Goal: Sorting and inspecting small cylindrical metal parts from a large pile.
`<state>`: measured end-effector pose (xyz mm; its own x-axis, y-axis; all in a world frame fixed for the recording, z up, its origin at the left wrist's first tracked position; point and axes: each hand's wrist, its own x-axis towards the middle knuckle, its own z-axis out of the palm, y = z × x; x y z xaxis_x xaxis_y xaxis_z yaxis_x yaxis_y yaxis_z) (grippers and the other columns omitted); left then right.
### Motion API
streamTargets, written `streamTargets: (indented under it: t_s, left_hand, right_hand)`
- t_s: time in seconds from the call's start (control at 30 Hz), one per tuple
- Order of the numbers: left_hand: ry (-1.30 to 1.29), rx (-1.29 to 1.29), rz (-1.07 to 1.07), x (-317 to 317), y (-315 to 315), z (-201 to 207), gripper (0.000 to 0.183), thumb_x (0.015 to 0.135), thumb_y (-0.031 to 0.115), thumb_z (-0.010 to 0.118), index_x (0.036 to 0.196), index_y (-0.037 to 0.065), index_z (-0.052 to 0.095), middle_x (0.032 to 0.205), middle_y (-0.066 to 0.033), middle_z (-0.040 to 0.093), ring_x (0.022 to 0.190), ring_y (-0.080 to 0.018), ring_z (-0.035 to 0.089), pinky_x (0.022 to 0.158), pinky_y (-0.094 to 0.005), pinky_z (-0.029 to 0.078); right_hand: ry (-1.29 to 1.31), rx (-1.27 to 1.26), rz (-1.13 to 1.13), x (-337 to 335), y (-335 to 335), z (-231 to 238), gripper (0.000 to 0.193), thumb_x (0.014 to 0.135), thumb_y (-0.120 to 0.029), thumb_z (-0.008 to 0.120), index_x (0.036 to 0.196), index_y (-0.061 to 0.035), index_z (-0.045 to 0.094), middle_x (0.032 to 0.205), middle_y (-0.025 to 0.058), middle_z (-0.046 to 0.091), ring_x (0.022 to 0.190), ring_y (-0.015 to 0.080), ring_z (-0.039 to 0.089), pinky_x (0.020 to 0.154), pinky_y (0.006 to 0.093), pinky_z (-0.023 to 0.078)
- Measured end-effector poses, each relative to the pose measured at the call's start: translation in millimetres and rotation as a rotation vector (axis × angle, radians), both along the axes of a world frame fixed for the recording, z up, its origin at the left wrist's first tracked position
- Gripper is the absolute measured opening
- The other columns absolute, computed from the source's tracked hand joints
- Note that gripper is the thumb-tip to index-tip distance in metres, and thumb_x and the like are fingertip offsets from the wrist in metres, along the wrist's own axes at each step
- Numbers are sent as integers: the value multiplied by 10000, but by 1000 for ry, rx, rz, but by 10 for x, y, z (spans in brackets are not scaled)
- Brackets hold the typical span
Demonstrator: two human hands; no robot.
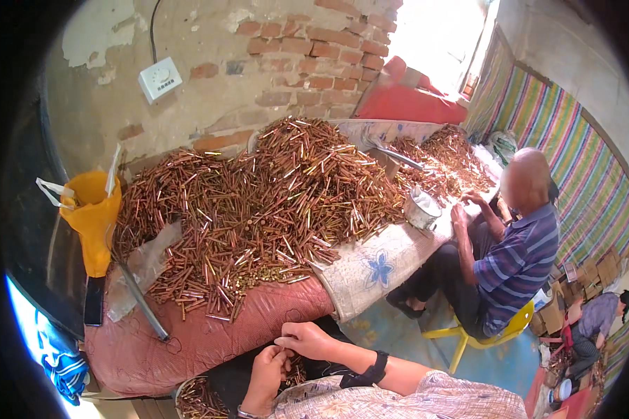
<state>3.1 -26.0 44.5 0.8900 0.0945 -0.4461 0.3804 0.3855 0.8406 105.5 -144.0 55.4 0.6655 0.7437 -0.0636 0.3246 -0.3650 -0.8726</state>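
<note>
My left hand [264,373] and my right hand [306,341] meet above my lap, just off the front edge of the red padded surface [258,314]. Both are closed, with fingertips pinched together. Whatever sits between them is too small and hidden to make out. Beyond them lies a big heap of short, thin copper-coloured metal tubes [258,209], some showing gold-coloured round ends. More such pieces [201,399] fill a container below my left hand, partly hidden by my arms. A black band [376,370] circles my right forearm.
A bent metal pipe [143,304], clear plastic [143,276], a phone [94,302] and a yellow bag [91,216] are at the left. At right, a co-worker [514,258] on a yellow chair [461,342] handles pieces beside a white bucket [422,209]. Another person [594,328] sits farther back.
</note>
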Motion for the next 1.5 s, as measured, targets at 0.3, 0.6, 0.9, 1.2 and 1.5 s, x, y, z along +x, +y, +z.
streamTargets:
  t_s: [0.3, 0.6, 0.9, 1.2, 1.5]
  left_hand:
    - [-42, 66, -10, -57, 21, 64, 138, 863, 152, 477, 858, 45, 563, 635, 11, 486, 515, -50, 412, 440, -165, 291]
    - [-8, 64, 9, -76, 40, 39, 120, 874, 110, 470, 840, 35, 558, 602, 8, 483, 492, -50, 408, 439, -182, 298]
    - [-30, 313, 40, -42, 149, -193, 161, 848, 130, 505, 837, -2, 597, 586, -28, 532, 519, -86, 469, 477, -240, 353]
    - [-80, 509, -142, -52, 306, -322, 205, 827, 117, 491, 972, -12, 557, 710, -35, 597, 627, -91, 531, 546, -222, 419]
    - [-114, 703, -150, -28, 376, -172, 310, 805, 91, 556, 1086, -34, 522, 946, -108, 614, 879, -149, 583, 789, -274, 455]
  right_hand:
    - [10, 43, 4, -52, 18, 40, 215, 834, -199, 561, 751, -4, 528, 627, 119, 576, 593, 180, 574, 551, 304, 438]
    - [62, 99, -34, -86, 86, -65, 221, 822, -215, 577, 762, -7, 528, 662, 147, 572, 586, 242, 574, 544, 340, 440]
    - [-289, 136, -110, 148, 168, -178, 159, 797, -151, 594, 774, 2, 554, 728, 158, 554, 679, 280, 560, 625, 348, 449]
    - [-646, 6, -303, 863, 141, -260, 106, 794, -151, 542, 819, -48, 552, 785, 172, 573, 774, 370, 547, 668, 432, 437]
    - [-802, -103, -332, 988, 194, -481, 118, 813, -176, 522, 801, -64, 486, 765, 144, 559, 711, 359, 547, 623, 442, 450]
